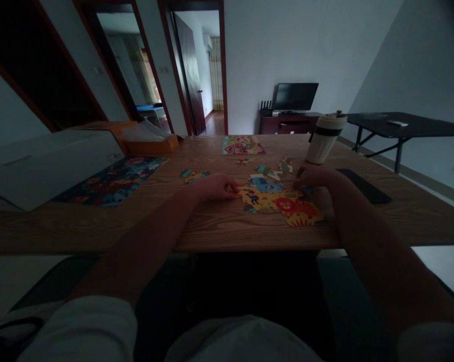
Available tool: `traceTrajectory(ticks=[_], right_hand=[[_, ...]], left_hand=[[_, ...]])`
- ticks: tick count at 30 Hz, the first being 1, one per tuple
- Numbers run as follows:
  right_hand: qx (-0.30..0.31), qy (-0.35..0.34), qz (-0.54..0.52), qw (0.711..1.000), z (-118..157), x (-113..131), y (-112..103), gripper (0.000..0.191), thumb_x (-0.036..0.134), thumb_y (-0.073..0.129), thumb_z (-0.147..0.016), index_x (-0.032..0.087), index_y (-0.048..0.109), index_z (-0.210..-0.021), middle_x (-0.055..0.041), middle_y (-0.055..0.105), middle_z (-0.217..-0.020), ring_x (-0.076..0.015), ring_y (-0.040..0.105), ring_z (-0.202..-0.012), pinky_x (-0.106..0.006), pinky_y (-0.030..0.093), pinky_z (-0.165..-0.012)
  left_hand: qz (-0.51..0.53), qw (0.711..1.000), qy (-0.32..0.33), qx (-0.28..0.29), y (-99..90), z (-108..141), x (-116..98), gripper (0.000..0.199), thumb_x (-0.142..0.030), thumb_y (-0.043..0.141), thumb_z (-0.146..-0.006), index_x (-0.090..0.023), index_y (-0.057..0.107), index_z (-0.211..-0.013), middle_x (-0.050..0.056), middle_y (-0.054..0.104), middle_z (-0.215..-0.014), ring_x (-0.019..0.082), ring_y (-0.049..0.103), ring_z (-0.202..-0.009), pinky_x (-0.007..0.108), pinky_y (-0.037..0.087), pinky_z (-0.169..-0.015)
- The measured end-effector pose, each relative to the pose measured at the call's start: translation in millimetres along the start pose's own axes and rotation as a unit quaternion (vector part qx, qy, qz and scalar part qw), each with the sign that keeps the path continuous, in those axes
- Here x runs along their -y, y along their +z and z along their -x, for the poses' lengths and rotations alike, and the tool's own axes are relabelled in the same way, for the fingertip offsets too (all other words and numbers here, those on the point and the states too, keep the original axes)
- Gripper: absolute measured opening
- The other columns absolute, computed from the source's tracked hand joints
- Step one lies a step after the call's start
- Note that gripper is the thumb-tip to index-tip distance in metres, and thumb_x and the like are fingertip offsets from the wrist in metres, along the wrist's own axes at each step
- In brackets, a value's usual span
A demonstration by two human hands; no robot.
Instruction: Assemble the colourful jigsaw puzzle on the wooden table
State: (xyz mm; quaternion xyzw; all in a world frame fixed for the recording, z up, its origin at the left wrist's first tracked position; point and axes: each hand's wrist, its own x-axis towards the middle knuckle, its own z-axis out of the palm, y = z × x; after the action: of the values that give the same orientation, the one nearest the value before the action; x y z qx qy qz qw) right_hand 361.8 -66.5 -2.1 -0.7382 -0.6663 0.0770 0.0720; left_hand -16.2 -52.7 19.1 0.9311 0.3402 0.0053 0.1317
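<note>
A partly joined jigsaw puzzle (264, 200) lies on the wooden table in front of me, with a red lion and a small dark animal on yellow. At its left edge my left hand (219, 187) pinches a yellow-orange puzzle piece (237, 191), which touches or nearly touches the joined part. My right hand (312, 177) is over the upper right side of the puzzle, fingers curled down and drawn together; what they hold, if anything, is hidden. Loose puzzle pieces (275, 175) lie just beyond the joined part, and a few more pieces (193, 175) sit left of it.
A picture sheet (244, 145) lies at the table's far side. Right of my right hand stand a lidded cup (325, 141) and a flat black object (366, 187). On the left are a dark patterned sheet (117, 181), a white box (53, 163) and an orange box (151, 146).
</note>
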Motion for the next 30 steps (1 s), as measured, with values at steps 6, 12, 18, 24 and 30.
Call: traceTrajectory(ticks=[6, 12, 18, 24, 30], right_hand=[[-0.030, 0.030, 0.007, 0.999, -7.9, 0.0, 10.8, 0.041, 0.042, 0.077, -0.081, 0.019, 0.069, -0.114, -0.0164, 0.072, -0.110, -0.0324, 0.070, -0.096, -0.042, 0.055, -0.082], [-0.068, 0.021, -0.021, 0.997, -12.9, 1.2, 22.4, 0.039, 0.045, 0.069, -0.087, 0.018, 0.069, -0.116, -0.0175, 0.073, -0.111, -0.0325, 0.070, -0.099, -0.041, 0.054, -0.084], [-0.102, 0.036, 0.009, 0.994, -11.6, 15.5, 27.5, 0.035, 0.040, 0.057, -0.094, 0.018, 0.070, -0.117, -0.0179, 0.073, -0.116, -0.0322, 0.069, -0.106, -0.040, 0.052, -0.088], [-0.108, 0.041, 0.013, 0.993, -6.9, 24.3, 27.7, 0.037, 0.041, 0.056, -0.093, 0.018, 0.072, -0.116, -0.0210, 0.071, -0.119, -0.0352, 0.068, -0.107, -0.044, 0.052, -0.089], [-0.083, 0.023, 0.023, 0.996, -7.4, 19.3, 27.0, 0.036, 0.039, 0.054, -0.092, 0.018, 0.073, -0.115, -0.0183, 0.073, -0.117, -0.0324, 0.069, -0.106, -0.042, 0.053, -0.090]], left_hand=[[-0.006, 1.000, -0.026, 0.005, -2.9, 2.2, -2.6, 0.038, -0.044, 0.069, -0.087, -0.025, 0.073, -0.120, 0.004, 0.076, -0.112, 0.021, 0.068, -0.097, 0.029, 0.048, -0.082], [-0.022, 0.999, -0.024, -0.007, -1.5, 2.0, -5.0, 0.046, -0.049, 0.067, -0.088, -0.026, 0.070, -0.129, 0.006, 0.075, -0.117, 0.024, 0.068, -0.103, 0.031, 0.048, -0.088], [-0.029, 0.999, -0.021, 0.030, -9.9, -14.1, 1.1, 0.044, -0.045, 0.072, -0.082, -0.024, 0.074, -0.120, 0.005, 0.076, -0.113, 0.023, 0.069, -0.099, 0.030, 0.049, -0.085], [0.005, 0.999, -0.014, 0.045, -26.3, -76.6, 26.2, 0.041, -0.045, 0.067, -0.087, -0.018, 0.074, -0.116, 0.007, 0.076, -0.115, 0.022, 0.069, -0.102, 0.030, 0.051, -0.089], [-0.041, 0.985, -0.136, -0.100, -8.5, -146.4, 43.5, 0.062, -0.047, 0.064, -0.092, -0.014, 0.053, -0.144, 0.021, 0.057, -0.146, 0.033, 0.058, -0.128, 0.041, 0.045, -0.106]])
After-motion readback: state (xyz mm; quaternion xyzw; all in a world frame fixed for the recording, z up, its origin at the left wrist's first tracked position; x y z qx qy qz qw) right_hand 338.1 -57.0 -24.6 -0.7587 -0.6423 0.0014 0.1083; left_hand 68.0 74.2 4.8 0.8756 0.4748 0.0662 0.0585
